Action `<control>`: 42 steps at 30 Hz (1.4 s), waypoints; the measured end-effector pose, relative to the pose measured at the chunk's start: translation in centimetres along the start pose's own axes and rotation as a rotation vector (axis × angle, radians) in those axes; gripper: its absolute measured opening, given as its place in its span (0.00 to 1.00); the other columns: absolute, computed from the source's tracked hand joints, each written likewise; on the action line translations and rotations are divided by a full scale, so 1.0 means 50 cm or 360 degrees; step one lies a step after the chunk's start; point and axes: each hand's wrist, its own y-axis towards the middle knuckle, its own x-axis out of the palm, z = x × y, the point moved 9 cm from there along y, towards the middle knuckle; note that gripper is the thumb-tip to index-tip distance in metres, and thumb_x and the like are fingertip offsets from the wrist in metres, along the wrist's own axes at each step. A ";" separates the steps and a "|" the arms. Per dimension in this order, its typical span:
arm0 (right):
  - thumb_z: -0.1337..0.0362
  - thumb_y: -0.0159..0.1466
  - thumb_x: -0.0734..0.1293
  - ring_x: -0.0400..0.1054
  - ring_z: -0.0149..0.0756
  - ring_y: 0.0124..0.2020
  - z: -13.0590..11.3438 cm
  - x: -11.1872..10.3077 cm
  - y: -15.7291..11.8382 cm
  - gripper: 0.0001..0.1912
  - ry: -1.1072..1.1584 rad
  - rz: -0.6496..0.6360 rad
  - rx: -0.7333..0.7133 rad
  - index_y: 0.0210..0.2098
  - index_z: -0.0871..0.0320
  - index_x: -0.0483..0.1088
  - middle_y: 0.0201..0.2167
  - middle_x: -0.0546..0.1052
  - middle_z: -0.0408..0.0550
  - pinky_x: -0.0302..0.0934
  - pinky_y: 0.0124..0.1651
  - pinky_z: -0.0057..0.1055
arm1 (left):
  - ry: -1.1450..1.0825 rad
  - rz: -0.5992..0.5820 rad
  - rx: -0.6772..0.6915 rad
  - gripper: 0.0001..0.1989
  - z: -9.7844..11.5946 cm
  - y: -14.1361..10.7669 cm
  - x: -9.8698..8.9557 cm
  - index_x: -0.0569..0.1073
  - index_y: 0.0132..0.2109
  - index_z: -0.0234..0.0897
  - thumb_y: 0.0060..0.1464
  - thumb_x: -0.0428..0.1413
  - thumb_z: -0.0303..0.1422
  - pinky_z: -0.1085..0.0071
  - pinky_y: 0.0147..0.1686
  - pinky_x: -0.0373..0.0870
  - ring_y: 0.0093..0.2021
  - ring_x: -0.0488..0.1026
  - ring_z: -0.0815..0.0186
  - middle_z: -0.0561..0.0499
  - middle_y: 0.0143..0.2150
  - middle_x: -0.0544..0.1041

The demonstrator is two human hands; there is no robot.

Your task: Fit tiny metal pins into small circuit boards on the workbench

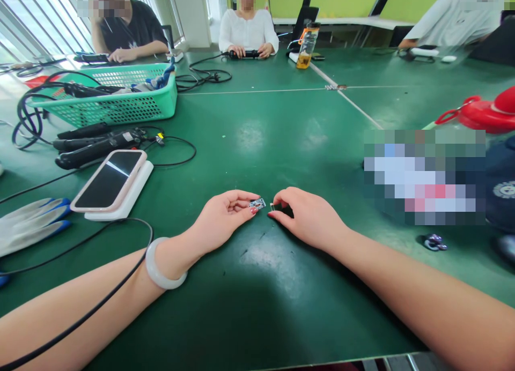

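Observation:
Near the middle of the green table (249, 146), my left hand (223, 216) pinches a small silvery piece with dark markings (258, 203) between thumb and fingertips. Just to its right, my right hand (308, 215) is closed in a pinch on a tiny thin metallic piece (272, 206). A narrow gap separates the two pieces. What exactly they are is too small to tell. Both hands stay low over the tabletop, and a pale bangle circles my left wrist.
At the left are a phone (108, 180) on a white box, gloves (32, 223), black tools (96, 146) and a green basket (116, 111). A cable crosses my left forearm. A bottle (308, 46) and several people are beyond; a red object (483, 113) lies right.

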 end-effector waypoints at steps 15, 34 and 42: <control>0.67 0.64 0.61 0.67 0.31 0.33 0.003 -0.031 0.001 0.07 0.0152 0.0273 0.0020 0.31 0.56 0.69 0.32 0.74 0.44 0.60 0.36 0.29 | 0.0037 -0.0064 -0.0009 0.17 -0.001 -0.001 0.007 0.74 0.47 0.36 0.51 0.59 0.37 0.63 0.47 0.71 0.41 0.75 0.64 0.46 0.43 0.79; 0.65 0.67 0.59 0.69 0.32 0.36 -0.054 -0.029 -0.011 0.09 0.0287 0.0293 -0.0205 0.35 0.57 0.70 0.35 0.75 0.45 0.61 0.39 0.29 | -0.0006 -0.0130 -0.0008 0.16 -0.004 0.000 0.017 0.74 0.46 0.34 0.51 0.60 0.36 0.63 0.48 0.71 0.42 0.76 0.64 0.46 0.42 0.79; 0.60 0.65 0.62 0.68 0.31 0.31 -0.031 -0.017 -0.008 0.09 0.0277 0.0207 -0.0106 0.41 0.56 0.70 0.32 0.74 0.44 0.59 0.34 0.28 | -0.0005 -0.0043 0.0001 0.16 0.000 0.002 0.006 0.74 0.48 0.34 0.52 0.58 0.34 0.66 0.46 0.70 0.40 0.75 0.66 0.46 0.42 0.79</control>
